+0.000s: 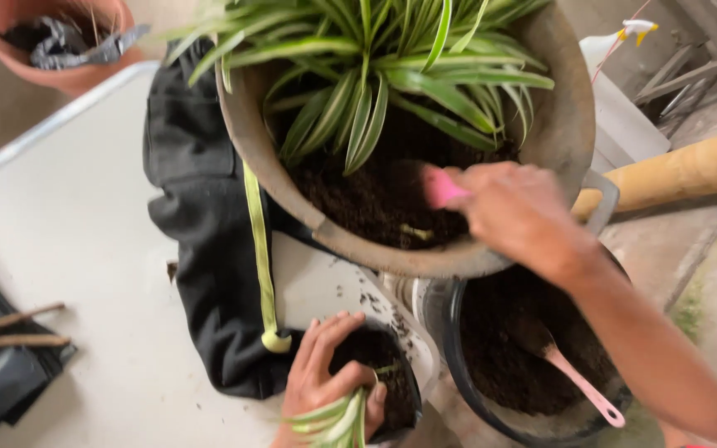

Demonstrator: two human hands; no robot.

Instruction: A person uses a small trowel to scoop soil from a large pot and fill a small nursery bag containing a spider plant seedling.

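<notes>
Head view: right hand [518,211] clamps pink tool [443,189] at frame center; left hand [319,383] grips small pot [392,390], best kept steady.

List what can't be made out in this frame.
- Pink tool: mostly hidden inside the right hand, blurred.
- Small black pot: partly covered by the left hand, cut by the bottom edge.
- Terracotta pot contents: too blurred to identify.

Soft, even daylight reaches me; shadows faint, the white tabletop [68,224] bright, my right hand [516,207] motion-blurred.
</notes>
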